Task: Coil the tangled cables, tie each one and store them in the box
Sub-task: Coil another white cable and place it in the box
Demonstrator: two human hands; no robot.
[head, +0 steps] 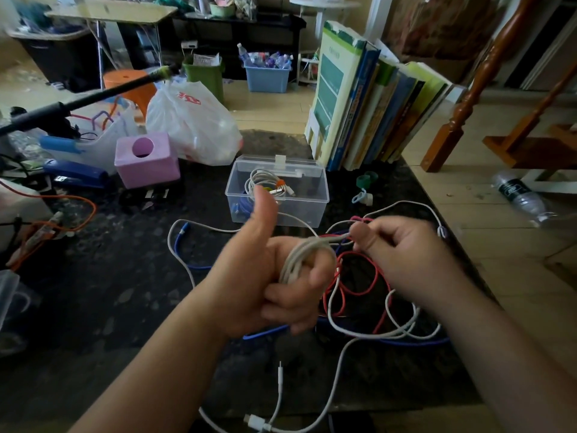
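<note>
We see the white cable [298,260] wound in several loops around the curled fingers of the left hand [268,276], thumb raised straight up. The right hand [402,248] pinches the same cable's free run between thumb and fingers, just beside the coil. Below both hands, the rest of it trails loose across the dark table [109,292], tangled with a red cable [359,276] and a blue cable [406,342] near the right edge; a white plug end [256,421] lies at the near edge. The clear box [278,190] stands open toward the far edge, already holding coiled cables. Bare tabletop lies left of the hands; books [368,101] stand at the far right corner, a pink box [146,159] far left.
</note>
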